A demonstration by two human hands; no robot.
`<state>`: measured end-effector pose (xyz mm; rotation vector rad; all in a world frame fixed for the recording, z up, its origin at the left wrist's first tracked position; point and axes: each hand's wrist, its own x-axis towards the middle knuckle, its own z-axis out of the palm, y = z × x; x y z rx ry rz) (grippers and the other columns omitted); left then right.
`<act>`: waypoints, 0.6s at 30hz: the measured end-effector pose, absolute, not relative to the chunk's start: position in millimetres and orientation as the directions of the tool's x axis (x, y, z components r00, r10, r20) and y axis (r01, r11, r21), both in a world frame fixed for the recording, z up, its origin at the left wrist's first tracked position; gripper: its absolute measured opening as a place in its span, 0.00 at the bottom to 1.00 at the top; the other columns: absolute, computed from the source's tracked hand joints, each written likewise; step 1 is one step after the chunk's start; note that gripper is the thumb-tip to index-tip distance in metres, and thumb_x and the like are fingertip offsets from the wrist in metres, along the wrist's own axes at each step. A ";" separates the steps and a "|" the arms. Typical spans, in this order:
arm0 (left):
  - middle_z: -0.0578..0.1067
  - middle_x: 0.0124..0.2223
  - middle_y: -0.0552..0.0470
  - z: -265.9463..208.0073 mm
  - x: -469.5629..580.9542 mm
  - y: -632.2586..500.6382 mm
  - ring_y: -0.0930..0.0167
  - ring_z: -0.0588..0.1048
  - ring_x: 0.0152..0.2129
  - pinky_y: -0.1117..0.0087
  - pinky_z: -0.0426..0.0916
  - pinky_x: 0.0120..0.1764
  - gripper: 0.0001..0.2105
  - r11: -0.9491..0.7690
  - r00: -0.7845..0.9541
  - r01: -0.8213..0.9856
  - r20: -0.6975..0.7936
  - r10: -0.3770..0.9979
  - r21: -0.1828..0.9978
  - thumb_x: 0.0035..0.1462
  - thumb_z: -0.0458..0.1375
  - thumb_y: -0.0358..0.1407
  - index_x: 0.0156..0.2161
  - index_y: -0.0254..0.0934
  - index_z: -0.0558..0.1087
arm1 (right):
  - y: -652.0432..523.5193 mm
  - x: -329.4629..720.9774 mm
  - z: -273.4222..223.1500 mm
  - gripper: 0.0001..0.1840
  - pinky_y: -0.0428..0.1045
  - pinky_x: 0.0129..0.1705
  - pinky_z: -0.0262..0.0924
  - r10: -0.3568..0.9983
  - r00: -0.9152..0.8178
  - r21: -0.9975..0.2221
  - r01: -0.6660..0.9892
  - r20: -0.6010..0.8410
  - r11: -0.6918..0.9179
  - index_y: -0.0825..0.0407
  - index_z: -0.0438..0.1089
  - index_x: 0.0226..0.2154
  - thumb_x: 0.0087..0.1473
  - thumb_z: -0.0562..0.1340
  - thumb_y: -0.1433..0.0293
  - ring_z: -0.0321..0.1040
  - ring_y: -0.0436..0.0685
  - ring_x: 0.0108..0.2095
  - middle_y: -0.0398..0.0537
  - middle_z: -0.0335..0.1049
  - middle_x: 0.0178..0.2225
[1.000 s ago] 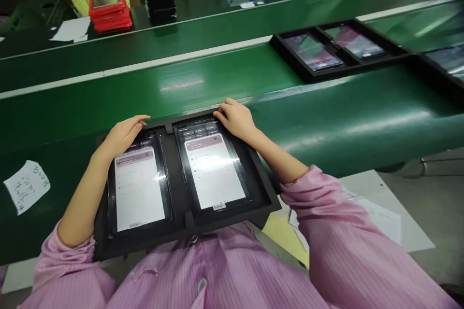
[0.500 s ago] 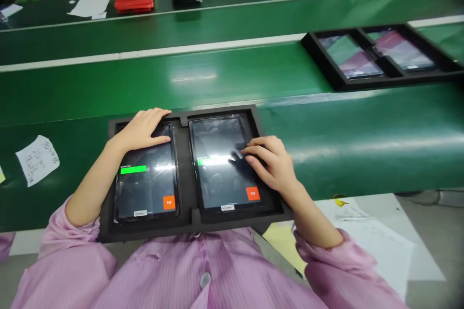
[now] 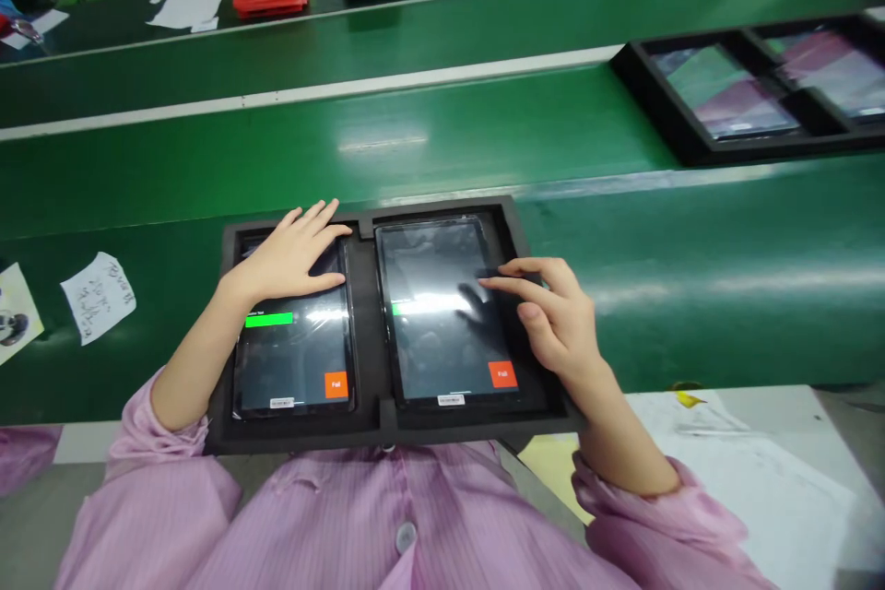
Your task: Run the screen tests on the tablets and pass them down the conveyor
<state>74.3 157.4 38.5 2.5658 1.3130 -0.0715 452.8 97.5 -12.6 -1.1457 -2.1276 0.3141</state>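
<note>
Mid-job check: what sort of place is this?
Probably an electronics factory line: two tablets showing "Fail" boxes sit in a black two-compartment tray, and a similar tray lies on the long green work surface.

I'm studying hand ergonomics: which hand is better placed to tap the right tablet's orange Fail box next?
Probably the right hand: it is over the right side of the right tablet, nearer the orange Fail box. The left hand is spread over the upper left tablet.

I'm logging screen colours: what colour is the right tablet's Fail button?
The Fail button is orange-red, best seen in the head view.
</note>
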 end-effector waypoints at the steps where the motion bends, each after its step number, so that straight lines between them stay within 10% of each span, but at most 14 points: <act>1: 0.43 0.75 0.35 39.4 70.7 158.7 0.51 0.44 0.71 0.44 0.41 0.69 0.37 -0.568 0.611 0.786 -0.174 0.772 0.243 0.62 0.55 0.56 0.69 0.36 0.56 | 97.6 453.5 -12.4 0.26 0.62 0.50 0.61 0.793 -0.412 -0.498 0.622 0.448 0.604 0.46 0.77 0.48 0.69 0.47 0.56 0.67 0.65 0.48 0.54 0.69 0.48; 6: 0.32 0.75 0.38 39.1 56.4 165.2 0.46 0.32 0.71 0.38 0.32 0.68 0.55 -0.577 0.670 0.732 -0.231 0.706 0.362 0.48 0.64 0.64 0.73 0.42 0.45 | 97.6 453.6 -11.5 0.27 0.62 0.51 0.60 0.784 -0.468 -0.468 0.630 0.408 0.620 0.45 0.79 0.48 0.70 0.46 0.57 0.66 0.64 0.48 0.54 0.68 0.49; 18: 0.29 0.75 0.35 35.8 52.4 165.5 0.42 0.29 0.70 0.34 0.28 0.66 0.62 -0.565 0.698 0.697 -0.237 0.676 0.441 0.42 0.69 0.63 0.73 0.43 0.41 | 97.8 449.5 -11.1 0.21 0.61 0.50 0.57 0.775 -0.488 -0.365 0.690 0.402 0.625 0.44 0.82 0.39 0.66 0.52 0.66 0.65 0.63 0.48 0.53 0.69 0.49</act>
